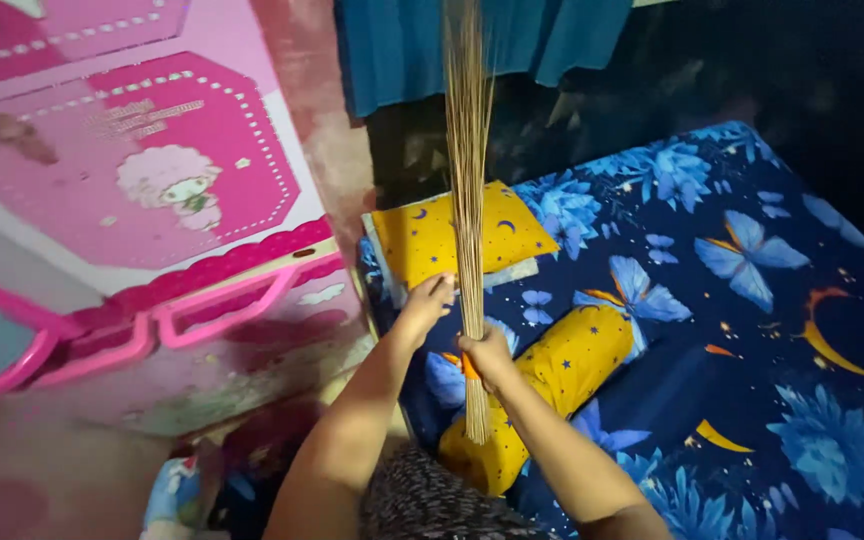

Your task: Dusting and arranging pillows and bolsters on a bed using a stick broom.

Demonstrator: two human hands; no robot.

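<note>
While our right hand (489,357) is wrapped tightly round a bundle of thin broom sticks (468,190), we keep it upright over the bed (752,330), near the bed's left edge. The bundle's lower end hangs in front of a yellow bolster (562,370) patterned with moons. Our left hand (427,300), fingers loosely curled and holding nothing, rests on the edge of a yellow pillow (432,235) at the bed's upper left corner. A pink cabinet (122,200) stands beside the bed's left edge.
</note>
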